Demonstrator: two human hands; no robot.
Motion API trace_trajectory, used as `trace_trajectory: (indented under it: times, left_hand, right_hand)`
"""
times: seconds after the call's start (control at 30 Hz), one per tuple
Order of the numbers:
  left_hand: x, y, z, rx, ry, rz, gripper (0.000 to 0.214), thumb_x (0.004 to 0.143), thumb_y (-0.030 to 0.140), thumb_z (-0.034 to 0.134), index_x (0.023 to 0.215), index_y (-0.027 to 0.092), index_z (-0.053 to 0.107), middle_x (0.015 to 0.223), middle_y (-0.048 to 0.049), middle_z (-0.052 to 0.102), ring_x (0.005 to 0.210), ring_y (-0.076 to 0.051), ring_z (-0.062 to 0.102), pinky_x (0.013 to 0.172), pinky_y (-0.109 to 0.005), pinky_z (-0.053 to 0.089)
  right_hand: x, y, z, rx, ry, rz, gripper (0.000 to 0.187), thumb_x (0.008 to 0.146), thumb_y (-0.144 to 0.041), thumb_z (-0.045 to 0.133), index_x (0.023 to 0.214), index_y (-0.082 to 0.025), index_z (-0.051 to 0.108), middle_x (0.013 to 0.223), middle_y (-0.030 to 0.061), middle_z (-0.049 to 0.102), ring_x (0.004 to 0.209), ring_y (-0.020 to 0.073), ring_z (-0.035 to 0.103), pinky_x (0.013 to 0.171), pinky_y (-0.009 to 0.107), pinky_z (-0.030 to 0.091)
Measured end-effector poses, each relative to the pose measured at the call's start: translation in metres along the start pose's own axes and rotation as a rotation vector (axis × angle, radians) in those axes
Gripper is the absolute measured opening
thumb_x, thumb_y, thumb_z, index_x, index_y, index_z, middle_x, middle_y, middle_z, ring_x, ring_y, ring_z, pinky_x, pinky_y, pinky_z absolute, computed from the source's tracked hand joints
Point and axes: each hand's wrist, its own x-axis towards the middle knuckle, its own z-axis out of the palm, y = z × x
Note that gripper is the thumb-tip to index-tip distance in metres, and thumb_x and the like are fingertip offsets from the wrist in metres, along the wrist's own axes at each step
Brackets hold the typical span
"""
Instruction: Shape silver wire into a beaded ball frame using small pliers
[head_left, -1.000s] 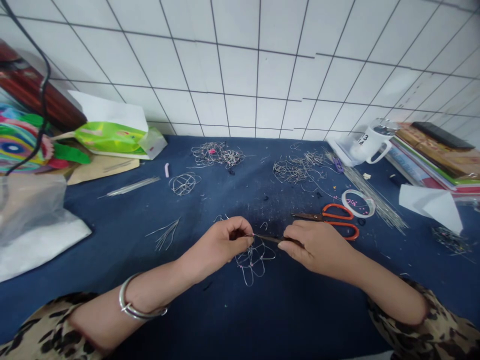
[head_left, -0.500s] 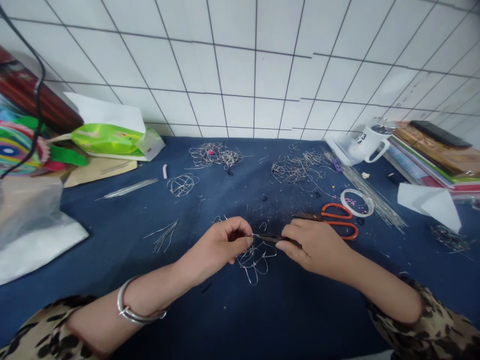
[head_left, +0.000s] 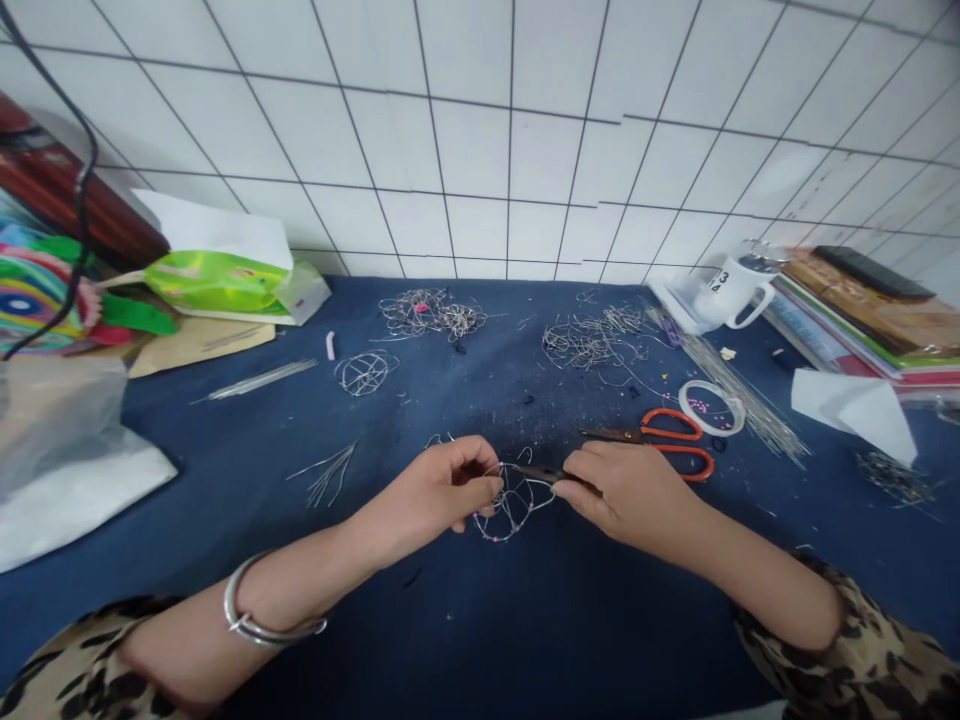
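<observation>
Now that the wire frame point(head_left: 514, 522) has turned to a rounder outline, it seems re-angled to the pliers point(head_left: 543, 474). Over the counter point(head_left: 360, 620), left hand point(head_left: 450, 487), grip closed, pinches its ten-o'clock side; right hand point(head_left: 626, 490), grip wrapped, holds the pliers at two o'clock.

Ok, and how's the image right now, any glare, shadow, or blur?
Head view: pale glare on the wall tiles at right; head view: blue cloth darkens toward the bottom; head view: book stack looks soft and stretched; head view: beaded wire frame too fine to trace fully.
</observation>
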Motion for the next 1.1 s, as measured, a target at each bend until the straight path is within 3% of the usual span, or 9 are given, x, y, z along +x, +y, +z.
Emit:
trace_trajectory:
  times: [0.37,0.63,0.87,1.1]
  left_hand:
    - [-0.001,0.001,-0.009,0.021,-0.181,-0.049,0.027,0.079,0.039,0.053,0.096,0.019,0.048,0.073,0.0001,0.057,0.057,-0.013,0.059,0.046,-0.021,0.041]
    - [-0.005,0.013,-0.018,0.167,0.051,0.110,0.021,0.080,0.038,0.053,0.086,0.018,0.054,0.068,0.0005,0.052,0.061,-0.012,0.047,0.053,-0.022,0.038]
    - [-0.002,0.007,-0.011,-0.070,0.015,0.128,0.013,0.080,0.026,0.053,0.090,0.018,0.054,0.072,0.0012,0.052,0.062,-0.011,0.047,0.051,-0.020,0.037]
    - [0.000,0.003,-0.011,-0.096,0.005,0.095,0.012,0.081,0.026,0.054,0.089,0.017,0.054,0.069,0.0011,0.054,0.062,-0.011,0.052,0.050,-0.020,0.038]
  right_hand:
    - [-0.002,-0.002,0.000,-0.057,0.053,0.046,0.036,0.091,-0.041,0.034,0.080,-0.018,0.059,0.072,0.0025,0.058,0.069,0.0143,0.054,0.060,0.026,0.032]
    - [-0.002,-0.005,-0.003,-0.111,0.087,0.033,0.035,0.091,-0.040,0.034,0.081,-0.018,0.060,0.072,0.0037,0.059,0.068,0.0150,0.054,0.061,0.027,0.032]
    - [-0.003,-0.007,-0.002,-0.151,0.105,0.040,0.035,0.091,-0.041,0.034,0.080,-0.019,0.059,0.071,0.0038,0.058,0.067,0.0157,0.053,0.060,0.028,0.031]
    - [-0.003,-0.007,-0.002,-0.141,0.084,0.052,0.036,0.091,-0.041,0.033,0.079,-0.019,0.059,0.072,0.0034,0.058,0.069,0.0162,0.054,0.062,0.029,0.032]
